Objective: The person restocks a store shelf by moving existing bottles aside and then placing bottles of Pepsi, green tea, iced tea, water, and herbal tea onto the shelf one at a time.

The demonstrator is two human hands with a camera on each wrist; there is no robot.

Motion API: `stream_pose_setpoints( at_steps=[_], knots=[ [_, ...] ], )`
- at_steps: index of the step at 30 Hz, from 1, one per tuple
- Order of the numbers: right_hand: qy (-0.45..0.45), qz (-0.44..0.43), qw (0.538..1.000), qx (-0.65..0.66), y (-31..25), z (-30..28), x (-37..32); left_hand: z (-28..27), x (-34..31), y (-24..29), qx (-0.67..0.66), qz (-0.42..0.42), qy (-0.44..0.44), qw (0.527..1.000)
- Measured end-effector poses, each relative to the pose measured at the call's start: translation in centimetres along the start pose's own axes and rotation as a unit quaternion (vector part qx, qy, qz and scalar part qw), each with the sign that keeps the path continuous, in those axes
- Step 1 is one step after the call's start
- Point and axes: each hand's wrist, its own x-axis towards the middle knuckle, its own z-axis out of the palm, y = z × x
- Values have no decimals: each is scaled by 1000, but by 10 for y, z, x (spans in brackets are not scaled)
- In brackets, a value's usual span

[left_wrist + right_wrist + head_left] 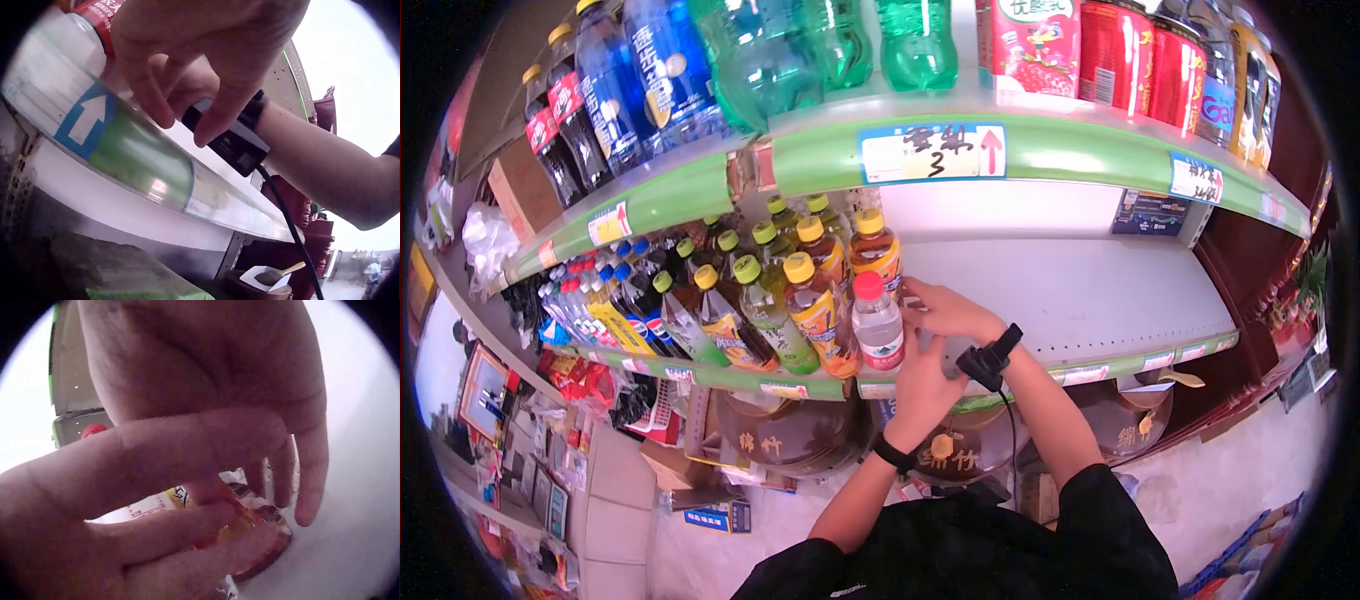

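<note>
My left hand (927, 385) is at the right side of a red-capped water bottle (878, 325) at the shelf's front edge. Its fingers reach past this bottle; in the right wrist view they lie extended against an orange-labelled bottle (265, 547). My right hand (950, 308) is just behind the left, its fingertips beside the yellow-capped tea bottle (875, 250) in the row behind. In the right wrist view the right-hand fingers (310, 487) point down with little bend, overlapping the left hand. Part of the water bottle's red label (100, 15) shows in the left wrist view.
More tea bottles (812, 310) stand in rows left of my hands, with cola bottles farther left. The white shelf (1070, 290) extends right. Above hangs a green-edged shelf (1080, 150) with drinks; large brown jars (790, 435) stand below.
</note>
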Motion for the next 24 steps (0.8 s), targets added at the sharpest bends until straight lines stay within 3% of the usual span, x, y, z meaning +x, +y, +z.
stream_pose_setpoints(
  at_steps=[3,6,8,9,12,17,20,23,24],
  knots=[
    [63,-35,996,58,0,0,-23,2,-2,-1,22,29,33,999],
    [133,1,978,159,-26,0,-72,-3,-15,2,-17,62,23,998],
    [211,-64,944,247,-16,13,-114,-9,-31,-1,-41,143,34,988],
    [224,-20,929,293,-22,18,-142,-13,-40,-3,-52,182,39,981],
    [216,70,891,392,-10,45,-221,-29,-71,-6,-62,159,-39,985],
    [144,272,910,278,65,138,-306,-14,-124,-62,9,98,-165,981],
    [146,328,811,461,44,164,-309,0,-157,-84,20,111,-236,965],
    [60,296,873,382,52,176,-304,8,-173,-81,-4,150,-304,941],
    [73,260,914,302,53,176,-300,12,-175,-79,-10,168,-326,930]
  ],
)
